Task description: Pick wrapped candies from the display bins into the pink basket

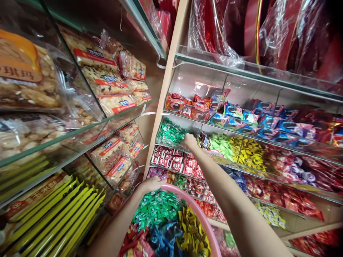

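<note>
My left hand is closed over the far rim of a round pink tub. Inside the tub are green-wrapped candies, yellow-wrapped candies, blue-wrapped candies and red-wrapped candies. My right arm stretches forward to a glass-fronted shelf compartment. There my right hand, its fingers curled, is at the right side of a heap of small green-wrapped candies. Whatever it may hold is hidden. Dark-wrapped candies lie just right of that hand.
Glass shelves on the left hold packaged puffed-rice cakes and upright yellow packets. A wooden post divides the two shelf units. Glass shelf edges run across the right, above more wrapped sweets.
</note>
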Motion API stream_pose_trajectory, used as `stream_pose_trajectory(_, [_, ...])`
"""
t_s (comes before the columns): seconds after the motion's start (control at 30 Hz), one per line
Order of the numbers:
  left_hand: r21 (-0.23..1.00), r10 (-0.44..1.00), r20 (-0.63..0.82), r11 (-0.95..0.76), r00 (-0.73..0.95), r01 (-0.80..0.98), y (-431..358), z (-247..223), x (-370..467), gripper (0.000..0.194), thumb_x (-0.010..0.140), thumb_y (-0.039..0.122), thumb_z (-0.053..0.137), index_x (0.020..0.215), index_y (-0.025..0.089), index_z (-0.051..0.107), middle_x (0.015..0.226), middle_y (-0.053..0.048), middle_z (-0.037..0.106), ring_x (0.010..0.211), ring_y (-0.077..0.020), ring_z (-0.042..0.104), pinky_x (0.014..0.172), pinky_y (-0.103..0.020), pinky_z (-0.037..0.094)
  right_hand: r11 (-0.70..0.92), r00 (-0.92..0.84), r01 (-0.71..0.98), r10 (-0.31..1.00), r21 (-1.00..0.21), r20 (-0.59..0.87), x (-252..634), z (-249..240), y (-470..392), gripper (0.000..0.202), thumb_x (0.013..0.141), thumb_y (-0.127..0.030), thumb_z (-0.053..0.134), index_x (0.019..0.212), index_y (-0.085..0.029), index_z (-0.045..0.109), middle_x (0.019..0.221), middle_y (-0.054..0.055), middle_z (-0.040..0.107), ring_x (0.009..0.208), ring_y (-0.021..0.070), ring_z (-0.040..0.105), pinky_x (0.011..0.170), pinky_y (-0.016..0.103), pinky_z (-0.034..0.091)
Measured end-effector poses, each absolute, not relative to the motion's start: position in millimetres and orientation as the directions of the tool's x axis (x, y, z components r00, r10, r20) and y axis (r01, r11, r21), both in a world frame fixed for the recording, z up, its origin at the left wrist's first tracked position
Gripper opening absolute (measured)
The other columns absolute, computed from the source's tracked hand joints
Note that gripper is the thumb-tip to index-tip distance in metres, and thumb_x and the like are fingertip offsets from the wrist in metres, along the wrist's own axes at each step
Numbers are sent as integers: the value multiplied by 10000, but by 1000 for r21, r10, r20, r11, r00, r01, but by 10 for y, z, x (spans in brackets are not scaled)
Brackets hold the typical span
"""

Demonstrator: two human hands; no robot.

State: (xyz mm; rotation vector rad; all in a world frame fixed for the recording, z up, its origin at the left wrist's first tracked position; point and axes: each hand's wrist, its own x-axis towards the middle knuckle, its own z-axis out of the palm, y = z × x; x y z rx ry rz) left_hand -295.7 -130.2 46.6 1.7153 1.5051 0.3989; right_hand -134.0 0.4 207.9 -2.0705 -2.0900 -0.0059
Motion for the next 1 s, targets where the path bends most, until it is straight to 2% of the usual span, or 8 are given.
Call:
stream_pose_trajectory(0.1, [711,927,-261,-5,270,703,-1303,482,-2951,583,711,699,280,463,188,409,448,22,364,489,-122,399,495,-234,246,75,-37,985,971,-153,236,-1299,2173,-130,323,744,-236,571,1050,-144,525,1017,150,601,955,252,583,746,320,461])
stream_pose_trajectory(0.17, [705,925,-266,-5,271,709,-1311,501,-2948,575,707,699,286,459,190,383,439,27,336,474,-116,378,480,-232,232,192,-114,954,943,-230,312,-1259,2215,-275,306,764,-277,555,1044,-163,508,937,106,626,892,222,594,735,313,455])
stream_pose_trajectory(0.3, [713,920,-278,4,277,702,-1333,545,-2945,561,691,690,334,454,183,373,428,33,311,451,-99,336,457,-228,207,567,-421,666,822,-485,383,-1161,2075,-748,279,769,-339,557,974,-161,493,811,38,625,712,138,584,638,252,457])
stream_pose_trajectory(0.37, [719,920,-275,4,279,695,-1335,546,-2939,557,693,681,340,456,179,380,432,34,310,451,-94,328,455,-227,204,650,-561,545,752,-529,346,-1113,1884,-1026,229,776,-319,546,941,-164,507,816,25,615,711,122,570,624,229,447])
stream_pose_trajectory(0.5, [719,924,-255,-16,286,695,-1325,496,-2907,554,707,663,337,481,167,435,450,30,341,473,-98,348,465,-222,219,689,-735,543,667,-480,125,-1034,1451,-1462,117,756,-217,546,864,-172,557,782,10,618,699,120,558,621,216,419])
stream_pose_trajectory(0.67, [698,926,-250,-30,283,716,-1359,456,-2858,577,724,662,313,531,156,512,474,13,405,533,-130,415,499,-223,266,723,-771,597,637,-348,2,-970,1157,-1718,111,756,-207,548,861,-184,575,786,22,614,718,138,555,643,224,404])
stream_pose_trajectory(0.83, [699,928,-237,-43,287,714,-1437,500,-2813,586,724,673,296,532,158,500,488,18,399,520,-115,382,493,-222,252,747,-779,605,626,-275,-14,-960,1069,-1857,141,791,-238,518,914,-195,572,890,57,623,852,178,563,715,253,416])
stream_pose_trajectory(1.0, [694,929,-233,-49,288,719,-1480,538,-2773,576,730,667,296,518,163,477,488,27,355,506,-107,358,488,-225,234,770,-789,595,615,-232,18,-935,998,-1928,131,807,-190,474,902,-187,564,951,71,607,905,179,557,769,269,415])
